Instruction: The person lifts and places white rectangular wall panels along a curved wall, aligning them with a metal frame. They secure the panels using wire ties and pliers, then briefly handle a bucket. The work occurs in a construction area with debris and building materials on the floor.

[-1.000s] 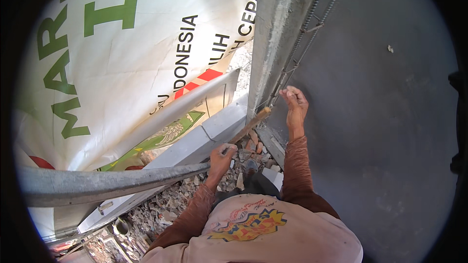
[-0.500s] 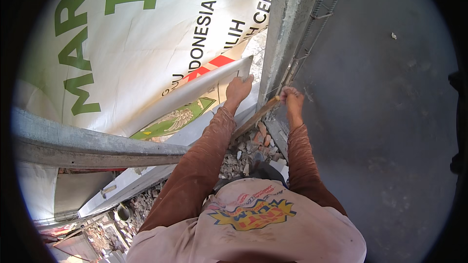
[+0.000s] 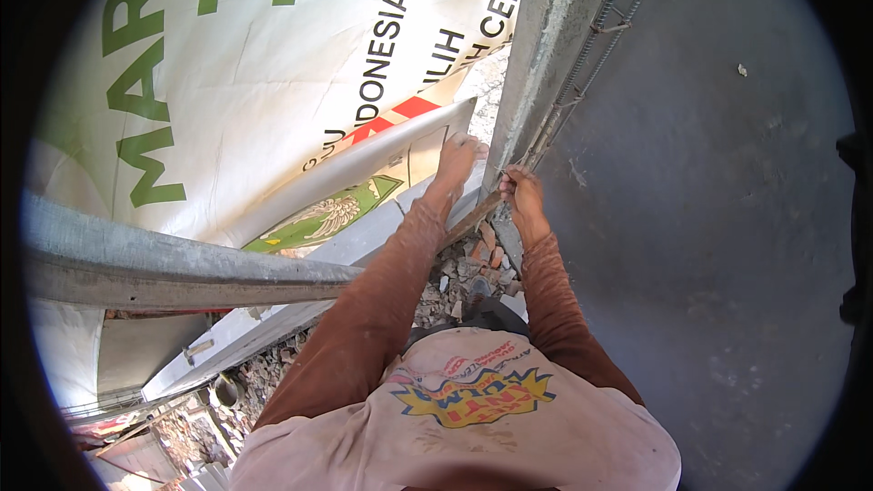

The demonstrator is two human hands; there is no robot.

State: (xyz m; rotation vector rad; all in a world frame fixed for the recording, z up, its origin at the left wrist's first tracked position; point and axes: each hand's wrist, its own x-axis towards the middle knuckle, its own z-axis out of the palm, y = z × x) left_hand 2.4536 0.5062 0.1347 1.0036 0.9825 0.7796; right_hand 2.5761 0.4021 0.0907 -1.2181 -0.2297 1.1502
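Observation:
My left hand (image 3: 460,162) is beside the left face of an upright grey concrete post (image 3: 538,45), next to the curled free edge of a white printed banner (image 3: 264,82). Its fingers are bent; whatever they hold, if anything, does not show. At the post's right side, my right hand (image 3: 523,193) has thumb and fingers pinched together near the upper end of a wooden strip (image 3: 471,221). What sits in that pinch is too small to make out. The strip slants down to the left between my forearms.
Ribbed steel bars with ties (image 3: 607,32) run up the post's right side, beside a dark grey wall surface (image 3: 700,218). A grey concrete beam (image 3: 191,265) crosses at left. Broken brick and rubble (image 3: 459,277) lie below, with a paler beam (image 3: 245,332) lower left.
My right hand has shifted left and slightly down, closer to the post. My left hand has moved a little right, nearer the post. The whole view has shifted slightly.

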